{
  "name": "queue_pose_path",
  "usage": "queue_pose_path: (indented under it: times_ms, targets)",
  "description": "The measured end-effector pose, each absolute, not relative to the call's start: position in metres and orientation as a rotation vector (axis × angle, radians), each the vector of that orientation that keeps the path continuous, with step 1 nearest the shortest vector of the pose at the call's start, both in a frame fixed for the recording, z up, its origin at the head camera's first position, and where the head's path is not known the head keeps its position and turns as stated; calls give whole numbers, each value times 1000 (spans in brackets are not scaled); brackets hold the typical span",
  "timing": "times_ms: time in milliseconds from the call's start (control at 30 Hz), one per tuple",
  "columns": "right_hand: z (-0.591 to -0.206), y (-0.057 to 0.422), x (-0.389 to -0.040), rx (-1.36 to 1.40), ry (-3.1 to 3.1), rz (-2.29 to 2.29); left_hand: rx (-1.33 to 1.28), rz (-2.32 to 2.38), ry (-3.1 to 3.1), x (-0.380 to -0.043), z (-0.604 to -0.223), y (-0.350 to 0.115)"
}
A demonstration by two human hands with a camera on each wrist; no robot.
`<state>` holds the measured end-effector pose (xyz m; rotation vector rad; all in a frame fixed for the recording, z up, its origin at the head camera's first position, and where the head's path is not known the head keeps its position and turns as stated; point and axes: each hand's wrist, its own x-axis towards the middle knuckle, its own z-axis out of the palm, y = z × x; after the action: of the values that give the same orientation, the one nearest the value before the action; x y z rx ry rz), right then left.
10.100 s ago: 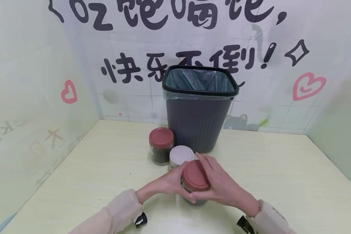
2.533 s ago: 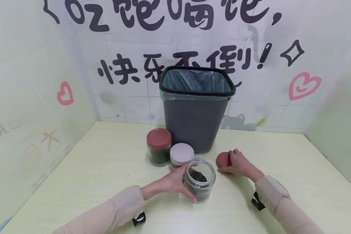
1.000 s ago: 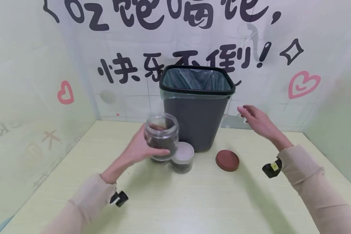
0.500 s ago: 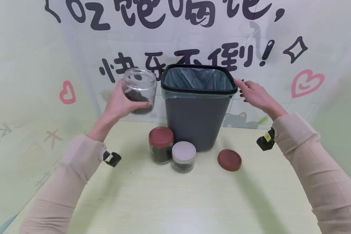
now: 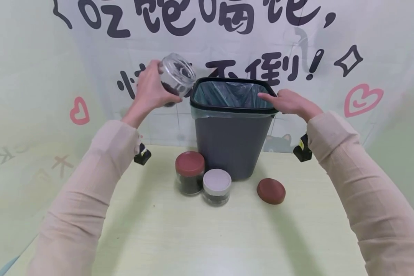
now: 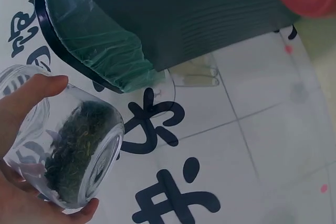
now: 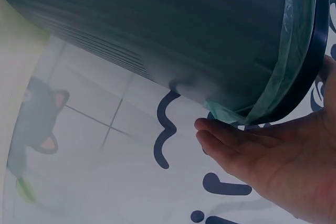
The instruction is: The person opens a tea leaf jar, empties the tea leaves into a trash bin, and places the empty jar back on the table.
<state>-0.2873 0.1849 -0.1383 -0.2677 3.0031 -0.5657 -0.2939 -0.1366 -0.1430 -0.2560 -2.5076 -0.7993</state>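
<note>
My left hand (image 5: 151,86) grips a clear jar (image 5: 177,74) tilted to the right, its open mouth beside the trash bin's left rim. Dark, leaf-like dried bits (image 6: 79,148) lie low in the jar, away from its mouth. The grey trash bin (image 5: 229,142), lined with a green bag (image 5: 234,94), stands against the wall. My right hand (image 5: 291,102) holds its right rim, thumb over the inside and fingers outside below the rim, as the right wrist view shows. A red lid (image 5: 271,191) lies loose on the table, right of the bin.
A red-lidded jar (image 5: 189,172) with dark contents and a smaller white-lidded jar (image 5: 216,187) stand in front of the bin on the pale table (image 5: 200,237). A printed sheet (image 5: 151,122) covers the wall behind.
The red lid was taken off and laid at right. My left hand raised the jar, carried it beside the bin rim and tipped it rightward. My right hand moved onto the rim.
</note>
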Motion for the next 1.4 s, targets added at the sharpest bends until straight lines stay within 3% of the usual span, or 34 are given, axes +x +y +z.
queue_pose_path:
  times_ms: [400, 1400]
  targets:
    - [-137, 171, -303, -228, 3058, -370, -339, -411, -2588, -318, -117, -103]
    - [-140, 159, -308, 4, 3089, -452, -519, 323, -2330, -331, -115, -64]
